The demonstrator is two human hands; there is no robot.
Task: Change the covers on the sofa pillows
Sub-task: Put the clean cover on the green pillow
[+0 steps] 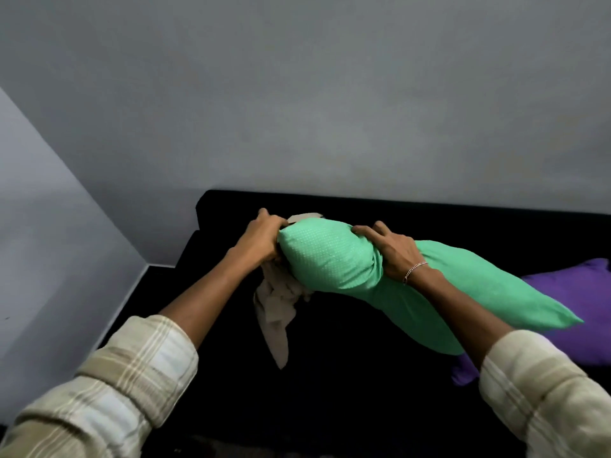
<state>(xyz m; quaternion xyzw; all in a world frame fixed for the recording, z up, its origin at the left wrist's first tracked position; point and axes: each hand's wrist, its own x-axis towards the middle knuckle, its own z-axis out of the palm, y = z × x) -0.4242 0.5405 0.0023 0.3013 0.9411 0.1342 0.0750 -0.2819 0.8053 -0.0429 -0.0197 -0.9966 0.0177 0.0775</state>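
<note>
A green dotted pillow (334,259) is held in the air above the black sofa (347,375), its long body slanting down to the right. My left hand (261,236) grips its left end, where a beige cover (276,309) is bunched and hangs down in a loose tail. My right hand (391,251), with a thin bracelet on the wrist, squeezes the pillow around its middle from above. A strip of the beige fabric also peeks out behind the pillow's top left corner.
A purple pillow (575,312) lies on the sofa seat at the right, partly under the green one. The sofa's back runs along a grey wall (297,110). A second wall and a dark floor strip are at the left.
</note>
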